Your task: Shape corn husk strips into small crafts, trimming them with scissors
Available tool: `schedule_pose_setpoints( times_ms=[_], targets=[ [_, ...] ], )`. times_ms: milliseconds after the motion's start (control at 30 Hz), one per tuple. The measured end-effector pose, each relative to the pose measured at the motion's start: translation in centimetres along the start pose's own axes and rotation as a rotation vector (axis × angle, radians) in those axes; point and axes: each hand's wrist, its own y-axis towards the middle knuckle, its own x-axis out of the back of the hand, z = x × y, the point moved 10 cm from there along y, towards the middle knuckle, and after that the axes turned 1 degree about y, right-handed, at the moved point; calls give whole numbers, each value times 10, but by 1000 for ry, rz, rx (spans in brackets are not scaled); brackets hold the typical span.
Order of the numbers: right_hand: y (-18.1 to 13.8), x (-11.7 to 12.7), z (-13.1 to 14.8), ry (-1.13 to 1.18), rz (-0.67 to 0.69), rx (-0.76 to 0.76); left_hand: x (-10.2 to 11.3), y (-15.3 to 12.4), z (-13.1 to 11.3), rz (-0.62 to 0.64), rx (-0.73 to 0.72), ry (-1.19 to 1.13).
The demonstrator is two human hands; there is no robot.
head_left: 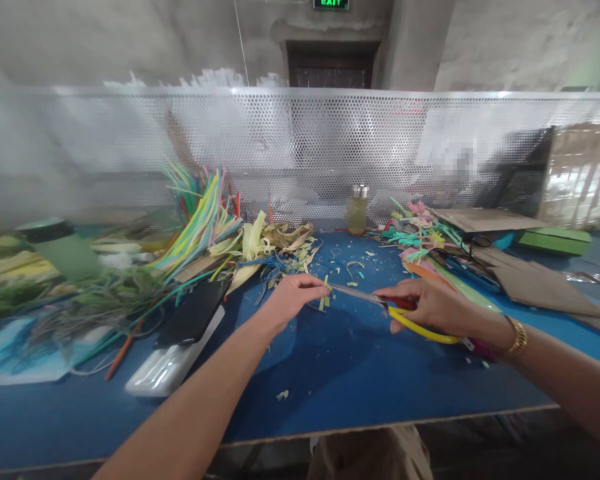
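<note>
Midway along the bench [340,393], inward from its near edge, the left hand [297,297] pinches a pale-green strip [325,301] while the right hand [433,307] grips scissors [396,315] whose blades [357,293] could nick the left fingertips [324,291] if the strip slipped.

1 bottle [357,212] stands near a perforated metal panel [310,130].

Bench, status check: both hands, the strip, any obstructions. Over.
Left hand pinching yellow-green strip. Right hand holding scissors, blade tips near strip, contact unclear. No obstruction visible between them; loose scraps on blue tabletop.
</note>
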Motion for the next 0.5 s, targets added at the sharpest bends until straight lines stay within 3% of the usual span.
schedule_pose_setpoints(
  times_ms=[500],
  targets=[
    [1, 0, -3, 64, -21, 54, 0, 0, 2, 11, 7, 62]
  ],
)
